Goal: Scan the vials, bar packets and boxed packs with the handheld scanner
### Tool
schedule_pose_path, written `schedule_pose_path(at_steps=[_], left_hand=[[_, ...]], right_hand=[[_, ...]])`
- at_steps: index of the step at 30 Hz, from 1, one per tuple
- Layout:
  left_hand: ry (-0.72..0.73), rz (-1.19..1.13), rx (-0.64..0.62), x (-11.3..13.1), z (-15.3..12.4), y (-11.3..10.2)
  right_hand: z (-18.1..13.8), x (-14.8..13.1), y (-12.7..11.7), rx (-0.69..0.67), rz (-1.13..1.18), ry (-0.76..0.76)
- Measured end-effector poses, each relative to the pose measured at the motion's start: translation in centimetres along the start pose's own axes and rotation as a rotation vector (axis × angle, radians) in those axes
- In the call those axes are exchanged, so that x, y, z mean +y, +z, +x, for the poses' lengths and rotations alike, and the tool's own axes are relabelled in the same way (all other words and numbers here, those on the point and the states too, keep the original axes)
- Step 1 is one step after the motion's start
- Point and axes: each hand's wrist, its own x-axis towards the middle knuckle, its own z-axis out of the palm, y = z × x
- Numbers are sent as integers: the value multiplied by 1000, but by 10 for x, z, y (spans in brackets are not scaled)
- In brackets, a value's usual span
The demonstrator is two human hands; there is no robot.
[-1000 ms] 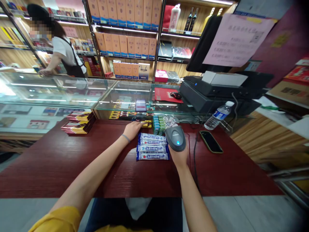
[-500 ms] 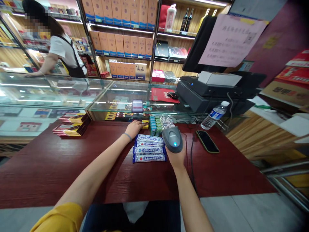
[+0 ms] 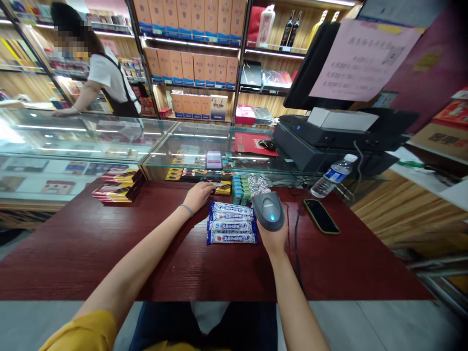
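My right hand (image 3: 275,240) grips a dark grey barcode scanner (image 3: 269,211) with a lit blue light. The scanner's head hangs beside the right end of a row of blue-and-white candy sticks (image 3: 232,225). Palm down, my left hand (image 3: 198,197) has its fingers together on the left end of a yellow-and-brown chocolate bar (image 3: 224,188); the fingertips are partly hidden. Just right of that bar stand small green packs (image 3: 239,189) and several clear-and-silver containers (image 3: 259,183). A stack of similar chocolate bars (image 3: 119,186) lies at the left of the dark red table (image 3: 164,273).
A phone (image 3: 321,216) and a water bottle (image 3: 334,175) are at the right, near the scanner's cable (image 3: 298,243). Behind are a glass display counter (image 3: 197,131), a monitor (image 3: 314,63) and a mouse (image 3: 268,144). Another person (image 3: 106,78) stands behind the counter at left.
My left hand has drawn back slightly left, so more of the chocolate bar shows. The scanner stays by the candy sticks. The whole view has shifted a little.
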Motion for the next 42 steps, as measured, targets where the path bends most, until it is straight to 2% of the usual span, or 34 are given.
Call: schedule_pose_path(at_steps=[8,13,18,21,25,29,35,38,40,42], left_hand=[[-228,168,113,-33,-79,-84],[-429,270,152,-63,-134,-133],[-585,350,194,-93,-174,-163],[-655,388,203,-105,-184,-168],[-728,405,171,-114,-189,-164],[-755,450,148,-116,-191,-161],[-777,423,229,-111,-189,-169],[-853,341,405,-103,-187,-173],[-934,259,643,-97,-182,-173],[-975,77,895,-90,-170,-169]], right_hand=[[-3,4,0,38,-30,-66],[-9,8,1,-64,-62,-203],[-17,9,4,-147,-149,-342],[-19,4,7,-178,-185,-388],[-18,-1,9,-209,-167,-392],[-18,-2,9,-198,-164,-350],[-17,-1,9,-186,-189,-338],[-18,6,9,-189,-173,-307],[-18,10,8,-178,-150,-258],[-18,13,8,-169,-118,-216]])
